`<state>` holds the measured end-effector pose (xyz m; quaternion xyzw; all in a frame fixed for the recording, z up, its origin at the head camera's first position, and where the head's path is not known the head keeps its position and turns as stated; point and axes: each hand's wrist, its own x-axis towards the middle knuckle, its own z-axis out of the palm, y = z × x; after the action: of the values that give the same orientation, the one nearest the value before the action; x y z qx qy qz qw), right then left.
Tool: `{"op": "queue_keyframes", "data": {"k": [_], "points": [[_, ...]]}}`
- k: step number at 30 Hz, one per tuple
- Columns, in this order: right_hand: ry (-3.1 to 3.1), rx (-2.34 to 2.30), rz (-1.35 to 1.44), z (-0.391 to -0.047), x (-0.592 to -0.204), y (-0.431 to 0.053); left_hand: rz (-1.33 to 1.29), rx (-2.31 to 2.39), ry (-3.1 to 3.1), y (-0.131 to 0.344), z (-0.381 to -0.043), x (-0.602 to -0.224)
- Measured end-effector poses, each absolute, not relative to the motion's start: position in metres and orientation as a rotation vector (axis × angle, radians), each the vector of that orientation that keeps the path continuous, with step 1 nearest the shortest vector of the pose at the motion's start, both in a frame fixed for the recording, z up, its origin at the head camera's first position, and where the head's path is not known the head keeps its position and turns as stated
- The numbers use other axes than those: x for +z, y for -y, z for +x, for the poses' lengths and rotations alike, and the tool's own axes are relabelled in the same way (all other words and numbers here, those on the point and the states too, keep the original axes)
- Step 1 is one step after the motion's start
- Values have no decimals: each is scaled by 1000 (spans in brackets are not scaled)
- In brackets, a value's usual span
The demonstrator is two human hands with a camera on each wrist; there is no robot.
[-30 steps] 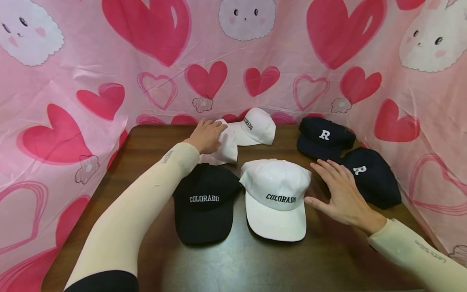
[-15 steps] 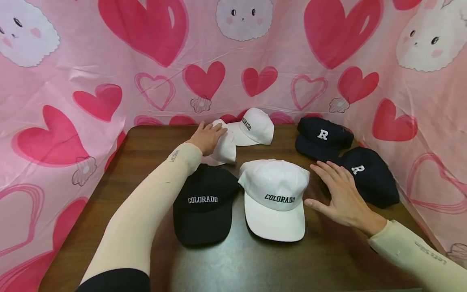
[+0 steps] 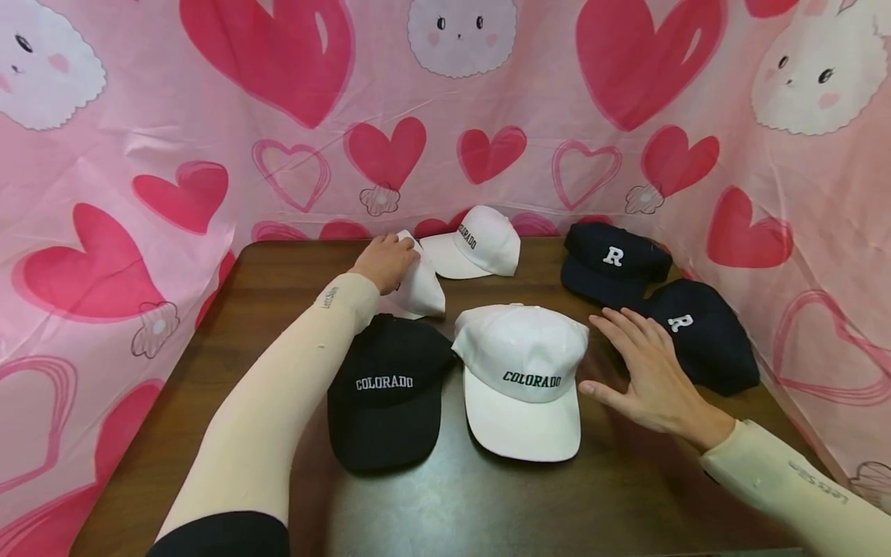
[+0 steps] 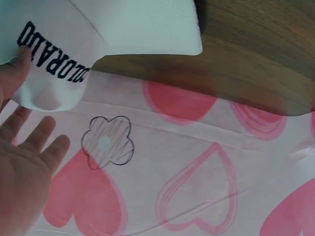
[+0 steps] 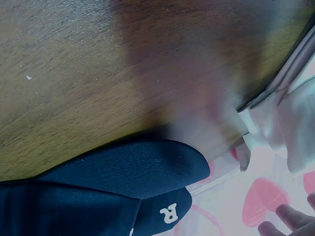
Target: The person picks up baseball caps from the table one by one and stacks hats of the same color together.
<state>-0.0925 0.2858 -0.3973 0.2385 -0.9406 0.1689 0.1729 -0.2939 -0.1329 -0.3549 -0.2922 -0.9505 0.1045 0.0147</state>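
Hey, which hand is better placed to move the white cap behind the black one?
Left, probably: the left hand grips that white cap. The right hand holds nothing and is farther away, between the front white cap and the nearer navy cap, so it would likely have to reach across.

Left hand (image 3: 385,261) grips a white fabric cap with a rounded crown (image 3: 426,290), positioned behind a black fabric cap lettered COLORADO (image 3: 386,418). Just beside the latter sits a white curved-brim cap (image 3: 522,425), same wording, brim toward the viewer. A white side-facing cap (image 3: 487,240) occupies the rear of the brown wood-grained table (image 3: 445,510). Right hand (image 3: 657,379), fingers extended, is between the curved-brim cap and two dark navy caps, one marked R in front (image 3: 710,340), one marked R behind (image 3: 616,271).
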Motion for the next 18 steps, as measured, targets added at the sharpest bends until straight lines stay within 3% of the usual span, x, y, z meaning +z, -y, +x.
{"op": "queue_keyframes", "data": {"k": [18], "points": [[2679,509,662,-90,-397,-286,-832,121,2894,154,-294,-355]]}}
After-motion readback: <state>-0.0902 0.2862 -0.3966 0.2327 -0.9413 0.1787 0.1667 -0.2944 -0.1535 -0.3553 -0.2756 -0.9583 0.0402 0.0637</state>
